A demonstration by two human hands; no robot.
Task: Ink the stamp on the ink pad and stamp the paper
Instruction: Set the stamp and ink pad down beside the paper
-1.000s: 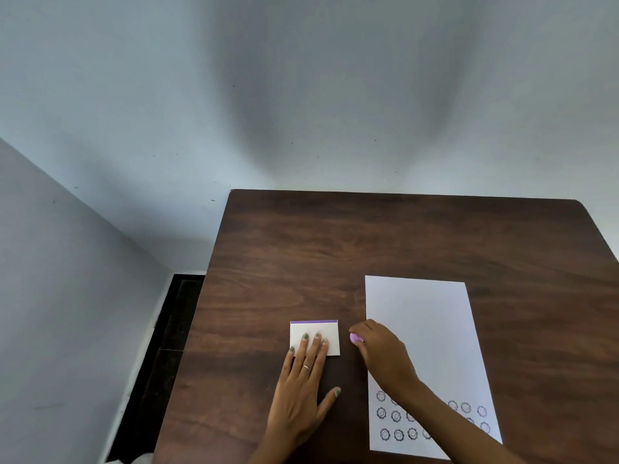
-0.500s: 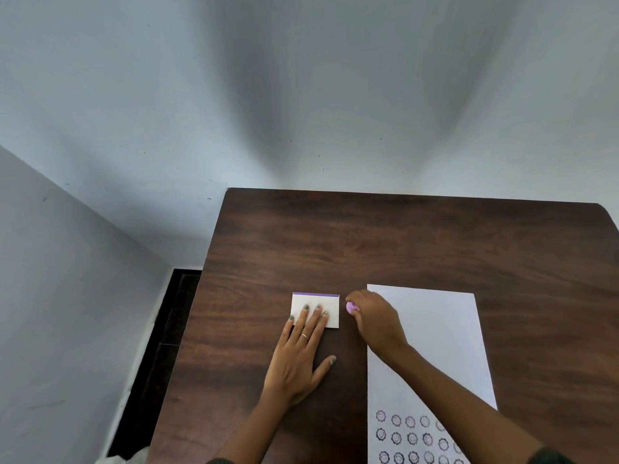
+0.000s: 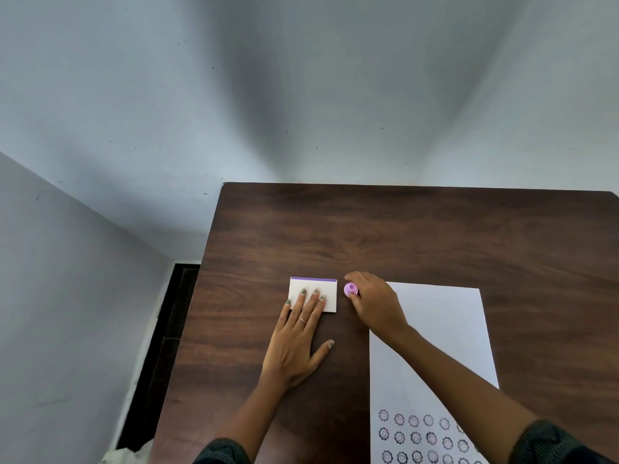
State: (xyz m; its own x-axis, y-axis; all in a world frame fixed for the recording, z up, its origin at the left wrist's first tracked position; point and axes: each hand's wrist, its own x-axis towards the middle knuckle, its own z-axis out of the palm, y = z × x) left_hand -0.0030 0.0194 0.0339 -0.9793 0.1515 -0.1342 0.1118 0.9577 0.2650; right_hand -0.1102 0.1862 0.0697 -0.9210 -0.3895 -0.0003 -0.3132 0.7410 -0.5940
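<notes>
Dark brown wood grain is covering the table (image 3: 435,236), which is filling the lower right of the frame under pale grey walls. Near the lower middle, a small white ink pad (image 3: 326,294) with a purple strip along its far edge is lying closed on the wood; no brand or lettering can be read on it. The left hand (image 3: 298,339) is lying flat with straight, spread fingers, its fingertips pressing on the pad's white top and its palm resting on the table. Just to the right of the pad, the right hand (image 3: 375,304) is pinching a small round purple stamp (image 3: 350,289) between thumb and fingers. The stamp is sitting just beside the pad's right edge, over bare wood; whether it is touching the table cannot be told. A white paper (image 3: 445,329) is lying to the right, carrying rows of round, scalloped smiley-face prints (image 3: 415,437) at the bottom of the frame, with no readable words.
</notes>
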